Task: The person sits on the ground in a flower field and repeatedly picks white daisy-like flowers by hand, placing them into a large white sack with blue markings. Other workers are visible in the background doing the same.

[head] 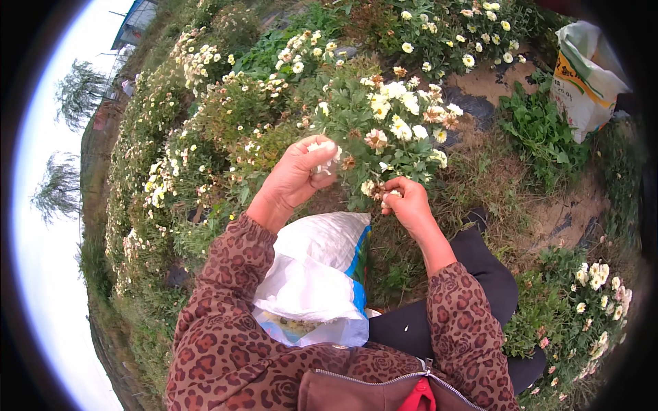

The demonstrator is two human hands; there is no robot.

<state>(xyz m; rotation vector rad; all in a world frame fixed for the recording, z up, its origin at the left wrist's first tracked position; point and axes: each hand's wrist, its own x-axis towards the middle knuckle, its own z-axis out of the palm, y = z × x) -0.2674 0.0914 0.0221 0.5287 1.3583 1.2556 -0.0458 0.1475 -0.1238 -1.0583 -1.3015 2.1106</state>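
Several white flower heads (324, 154) are held in my left hand (307, 163), its fingers curled around them, just left of a flowering bush that looks like chrysanthemum (396, 123). My right hand (406, 199) pinches a pale flower head (391, 198) at the bush's lower edge, beside a cream bloom (369, 188) and a browned one. Below my hands, a white woven plastic sack (313, 257) with a blue edge lies against my body; flower heads show inside its mouth. The bush bears fresh white blooms and withered brownish ones.
Rows of flowering bushes (139, 169) run along the left and top. A second printed woven sack (586, 87) stands upper right beside leafy green plants (545, 128). Another flowering bush (596, 303) is at lower right, near my dark-trousered leg (483, 267). Dry grass and black plastic film cover parts of the soil.
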